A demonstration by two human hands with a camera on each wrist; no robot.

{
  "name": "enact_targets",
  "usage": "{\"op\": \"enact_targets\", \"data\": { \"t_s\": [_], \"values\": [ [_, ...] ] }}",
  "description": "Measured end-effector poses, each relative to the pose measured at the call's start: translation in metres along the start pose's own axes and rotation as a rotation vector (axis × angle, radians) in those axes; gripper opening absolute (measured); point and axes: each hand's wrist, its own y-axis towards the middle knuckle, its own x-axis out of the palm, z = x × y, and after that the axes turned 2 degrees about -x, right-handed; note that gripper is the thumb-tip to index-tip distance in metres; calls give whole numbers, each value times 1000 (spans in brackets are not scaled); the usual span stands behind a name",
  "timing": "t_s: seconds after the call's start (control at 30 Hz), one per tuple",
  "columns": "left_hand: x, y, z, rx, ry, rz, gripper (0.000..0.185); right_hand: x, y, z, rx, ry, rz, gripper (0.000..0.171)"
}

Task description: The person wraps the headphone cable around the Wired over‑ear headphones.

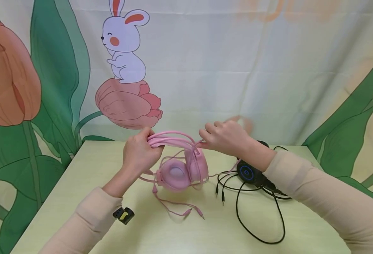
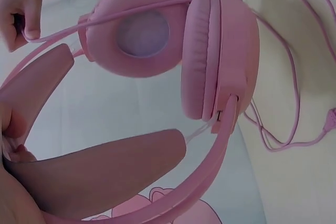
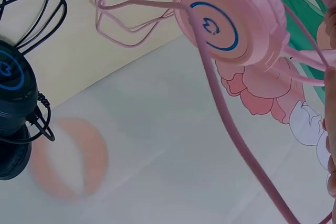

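My left hand grips the headband of a pink headset, holding it above the table. Its two ear cups hang to the right of that hand, below the headband. In the left wrist view, the padded inner band runs beneath the fingers, which are partly cut off by the frame. At the headset's right, my right hand pinches the pink cable, part of which crosses over an ear cup. The cable's split ends with plugs hang or lie below the headset.
To the right, partly behind my right forearm, lies a black headset with a blue ring mark. Its black cable loops across the pale table. A printed curtain hangs behind the table's back edge.
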Motion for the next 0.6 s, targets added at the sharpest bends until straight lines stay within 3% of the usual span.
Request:
{"op": "enact_targets", "data": {
  "t_s": [0.3,0.47,0.6],
  "values": [
    [2,0,-14,-15,-214,-128,2,4,-2,2,33,80,33,28],
    [6,-2,-29,-31,-360,-190,3,10,-11,8,55,87,33,31],
    [8,-3,-38,-28,-418,-220,6,15,-19,13,74,91,30,32]
  ]
}}
